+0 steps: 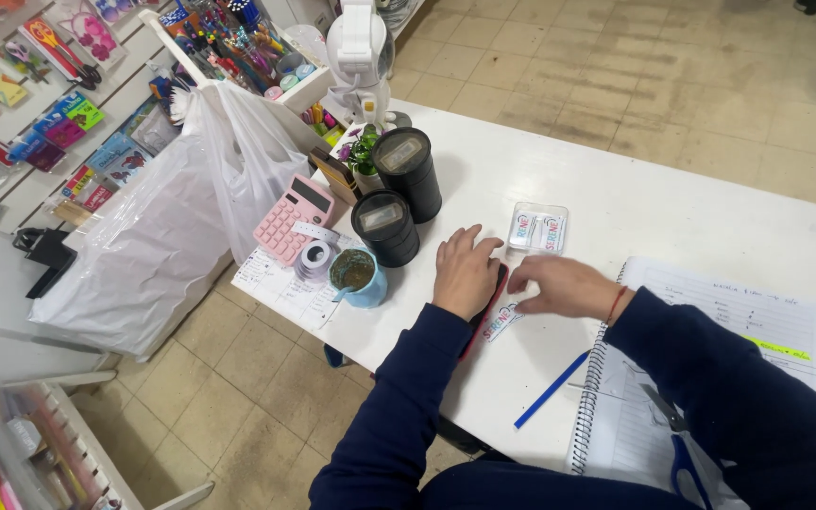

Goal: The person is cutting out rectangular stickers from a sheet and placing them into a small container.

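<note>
The cup (356,277) stands on the worktop (616,198). Left of the cup lies the calculator (293,218); behind it stand two canisters (397,196). Right of it lies the notebook (710,368).

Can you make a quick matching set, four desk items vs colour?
Items:
1. calculator
2. mug
3. pen
4. two canisters

Colours:
A. black
B. pink
C. dark blue
D. light blue

Pairs: 1-B, 2-D, 3-C, 4-A
</note>
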